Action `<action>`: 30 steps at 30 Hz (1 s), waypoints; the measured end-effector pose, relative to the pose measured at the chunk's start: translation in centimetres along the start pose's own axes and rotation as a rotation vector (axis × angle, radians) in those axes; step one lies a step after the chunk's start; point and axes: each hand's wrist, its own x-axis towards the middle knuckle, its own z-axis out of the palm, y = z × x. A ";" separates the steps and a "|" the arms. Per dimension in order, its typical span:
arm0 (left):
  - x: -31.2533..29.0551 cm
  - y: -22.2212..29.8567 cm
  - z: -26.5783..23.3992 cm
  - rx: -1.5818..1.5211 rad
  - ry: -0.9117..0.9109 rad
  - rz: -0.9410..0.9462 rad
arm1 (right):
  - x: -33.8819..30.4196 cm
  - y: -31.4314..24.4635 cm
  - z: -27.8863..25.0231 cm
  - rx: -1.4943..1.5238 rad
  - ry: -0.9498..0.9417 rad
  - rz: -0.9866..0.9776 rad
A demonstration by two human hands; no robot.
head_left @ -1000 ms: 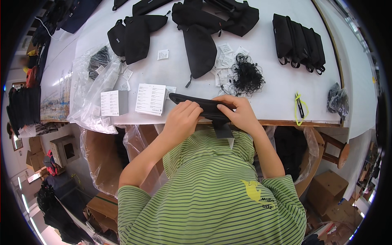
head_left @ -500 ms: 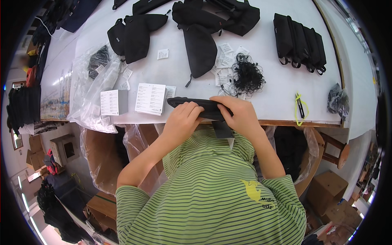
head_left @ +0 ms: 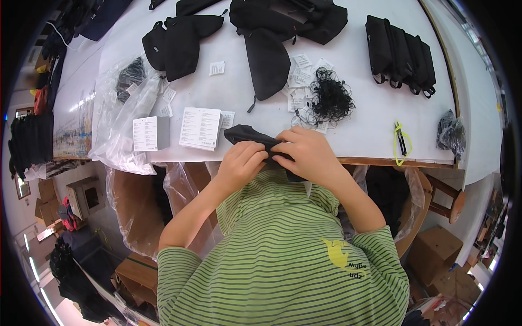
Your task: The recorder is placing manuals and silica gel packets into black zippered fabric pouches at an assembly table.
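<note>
A black fabric pouch (head_left: 244, 133) is held between my two hands at the table's near edge, close against my body. My left hand (head_left: 244, 163) grips its near left side, with the fingers curled over it. Fingers bent and close together, my right hand (head_left: 305, 154) pinches the pouch's right part. A dark hang tag (head_left: 294, 177) shows below my right hand, mostly hidden by it. Just left of the pouch stand two stacks of white printed cards, the nearer one (head_left: 200, 129) and the farther one (head_left: 150, 133).
A tangle of black cords (head_left: 330, 99) lies beyond my right hand beside loose white labels (head_left: 299, 77). More black pouches (head_left: 267, 60) lie farther back, with a row (head_left: 401, 54) at right. Snips with a yellow loop (head_left: 401, 142) rest near the edge. Clear plastic bags (head_left: 122, 119) lie left.
My right hand has shifted left along the pouch, nearer my left hand, and now covers more of the tag. The pouch's left end has tipped up slightly.
</note>
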 end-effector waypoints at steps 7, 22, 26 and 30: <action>0.2 -0.2 0.0 -0.021 0.021 -0.021 | 0.0 0.1 0.9 0.042 0.008 0.090; 0.4 -0.1 -0.1 -0.043 0.001 -0.086 | -0.3 -0.6 1.6 0.101 0.004 0.065; 0.2 -0.3 -0.1 -0.044 -0.025 -0.104 | -0.1 -0.7 1.8 0.059 -0.013 0.024; 0.4 -0.2 -0.3 -0.055 -0.038 -0.116 | -0.3 -0.9 2.3 0.023 -0.002 -0.006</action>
